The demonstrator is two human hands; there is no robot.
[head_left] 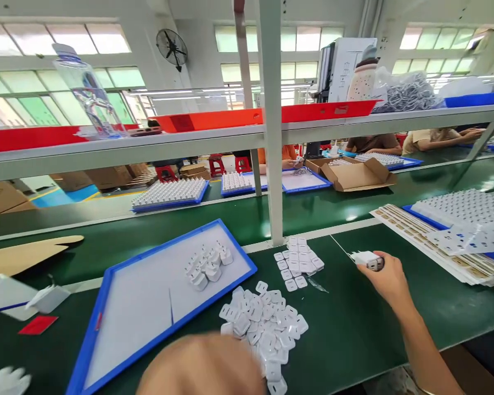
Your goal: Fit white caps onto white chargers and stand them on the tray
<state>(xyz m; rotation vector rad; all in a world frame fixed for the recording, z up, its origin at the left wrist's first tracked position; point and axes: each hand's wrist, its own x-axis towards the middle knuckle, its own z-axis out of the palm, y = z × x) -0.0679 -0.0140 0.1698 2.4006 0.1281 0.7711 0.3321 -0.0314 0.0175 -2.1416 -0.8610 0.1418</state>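
Observation:
My right hand (389, 280) pinches a white plug adapter (367, 259) above the green table; its prongs point left and its dark-marked end faces me. Close to the camera, my left hand (201, 366) is a blurred shape at the bottom middle, its fingers not discernible. It is nearest to a loose heap of small white square covers (267, 323) and the front edge of a blue-rimmed tray (135, 296). Several white plug adapters (208, 266) stand prongs up in that tray. Behind the heap lie flat sheets of white square pieces (299, 260).
A white post (271, 120) rises behind the sheets and carries a shelf (189, 144). At right sit stacked boards (428, 241) and a tray of white parts (469, 214). A red card (38, 325) and a white glove-like shape (7, 381) lie left. Co-workers sit beyond.

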